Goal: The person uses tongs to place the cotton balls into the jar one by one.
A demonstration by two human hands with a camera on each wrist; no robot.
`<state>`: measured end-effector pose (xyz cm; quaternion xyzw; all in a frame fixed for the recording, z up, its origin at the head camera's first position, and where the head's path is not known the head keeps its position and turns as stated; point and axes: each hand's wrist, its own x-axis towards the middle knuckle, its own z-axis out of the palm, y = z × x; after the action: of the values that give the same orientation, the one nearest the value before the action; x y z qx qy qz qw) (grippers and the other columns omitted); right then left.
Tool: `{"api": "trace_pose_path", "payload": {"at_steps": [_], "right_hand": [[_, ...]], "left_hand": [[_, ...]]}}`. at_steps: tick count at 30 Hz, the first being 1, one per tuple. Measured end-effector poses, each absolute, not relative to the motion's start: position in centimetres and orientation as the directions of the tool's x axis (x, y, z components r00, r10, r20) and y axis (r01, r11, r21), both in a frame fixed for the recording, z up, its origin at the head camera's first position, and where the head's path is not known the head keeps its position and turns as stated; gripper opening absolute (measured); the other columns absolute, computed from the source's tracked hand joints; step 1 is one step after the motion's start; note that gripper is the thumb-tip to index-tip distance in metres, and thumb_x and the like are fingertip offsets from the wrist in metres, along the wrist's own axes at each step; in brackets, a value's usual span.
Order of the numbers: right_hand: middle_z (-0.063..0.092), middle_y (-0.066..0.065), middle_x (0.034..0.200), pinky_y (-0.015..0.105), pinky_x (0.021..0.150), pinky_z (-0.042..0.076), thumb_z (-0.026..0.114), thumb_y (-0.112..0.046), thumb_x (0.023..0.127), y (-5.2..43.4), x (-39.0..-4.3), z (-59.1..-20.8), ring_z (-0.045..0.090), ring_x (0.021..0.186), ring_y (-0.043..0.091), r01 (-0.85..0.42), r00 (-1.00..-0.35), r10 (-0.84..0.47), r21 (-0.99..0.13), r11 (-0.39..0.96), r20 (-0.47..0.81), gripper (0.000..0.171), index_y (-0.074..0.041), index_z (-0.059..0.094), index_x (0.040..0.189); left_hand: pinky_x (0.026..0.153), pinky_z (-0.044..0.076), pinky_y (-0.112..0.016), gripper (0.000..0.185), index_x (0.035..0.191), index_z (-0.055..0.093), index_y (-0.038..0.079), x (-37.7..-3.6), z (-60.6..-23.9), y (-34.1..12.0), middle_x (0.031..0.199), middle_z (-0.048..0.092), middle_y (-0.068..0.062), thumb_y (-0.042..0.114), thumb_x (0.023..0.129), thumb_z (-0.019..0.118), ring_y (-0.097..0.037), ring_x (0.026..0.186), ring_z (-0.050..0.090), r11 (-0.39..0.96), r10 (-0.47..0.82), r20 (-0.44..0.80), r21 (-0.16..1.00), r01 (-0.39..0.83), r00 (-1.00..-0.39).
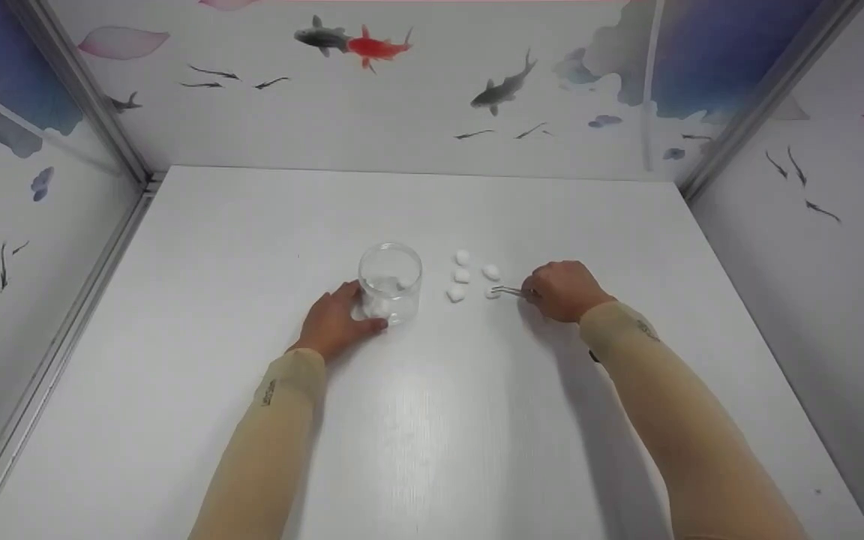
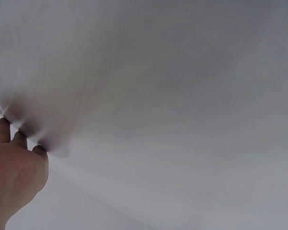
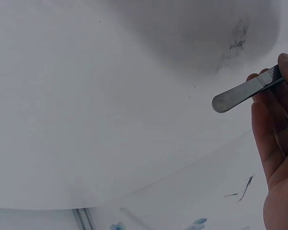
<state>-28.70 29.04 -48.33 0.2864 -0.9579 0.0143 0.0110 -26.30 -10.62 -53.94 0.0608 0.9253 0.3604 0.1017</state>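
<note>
The left hand [image 1: 336,321] is resting on the white table [image 1: 177,375], its fingers curling around the base of a clear glass jar [image 1: 391,283] containing cotton balls. The right hand [image 1: 561,291] is pinching metal tweezers [image 1: 508,291], whose tips are touching one cotton ball [image 1: 493,293]. Four more cotton balls [image 1: 462,275] are lying just beyond, between jar and tweezers.

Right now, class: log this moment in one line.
left hand holds jar | right hand grips tweezers at cotton ball
</note>
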Motion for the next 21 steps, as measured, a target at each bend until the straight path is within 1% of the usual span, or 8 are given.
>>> {"api": "trace_pose_path", "payload": {"at_steps": [6,14,18,21], "right_hand": [[0.075,0.005,0.091,0.042,0.074,0.06,0.07,-0.007,0.09,28.76,-28.77,-48.45,0.071,0.082,0.023,-0.536,-0.844,-0.536,-0.035,0.843,0.015,0.012,-0.007,0.08,0.098],[0.075,0.005,0.087,0.042,0.068,0.059,0.07,-0.007,0.089,28.5,-29.0,-48.68,0.069,0.074,0.021,-0.542,-0.84,-0.541,-0.021,0.84,0.04,0.012,-0.007,0.081,0.094],[0.075,0.005,0.087,0.042,0.068,0.06,0.07,-0.008,0.089,28.65,-29.1,-48.94,0.07,0.075,0.021,-0.549,-0.835,-0.548,-0.018,0.836,0.053,0.012,-0.007,0.081,0.094],[0.075,0.005,0.087,0.042,0.068,0.06,0.07,-0.008,0.089,28.72,-29.14,-48.94,0.07,0.076,0.021,-0.552,-0.833,-0.55,-0.017,0.834,0.054,0.012,-0.007,0.081,0.094]], "left_hand": [[0.12,0.023,-0.05,0.09,0.152,0.04,0.013,-26.13,-53.69,-10.56,0.151,0.046,-0.007,0.053,0.081,0.078,-0.035,0.142,0.034,0.74,0.182,-0.14,0.671,0.042,-0.973],[0.12,0.021,-0.051,0.089,0.152,0.04,0.012,-26.2,-53.65,-10.59,0.151,0.047,-0.008,0.052,0.081,0.079,-0.035,0.141,0.034,0.734,0.189,-0.124,0.677,0.056,-0.974],[0.119,0.025,-0.05,0.089,0.151,0.041,0.011,-26.27,-53.68,-10.6,0.15,0.048,-0.009,0.052,0.081,0.079,-0.036,0.14,0.037,0.742,0.19,-0.112,0.667,0.068,-0.975],[0.119,0.025,-0.049,0.089,0.151,0.042,0.012,-26.32,-53.72,-10.65,0.15,0.047,-0.008,0.052,0.081,0.079,-0.036,0.14,0.037,0.745,0.191,-0.115,0.663,0.068,-0.975]]}}
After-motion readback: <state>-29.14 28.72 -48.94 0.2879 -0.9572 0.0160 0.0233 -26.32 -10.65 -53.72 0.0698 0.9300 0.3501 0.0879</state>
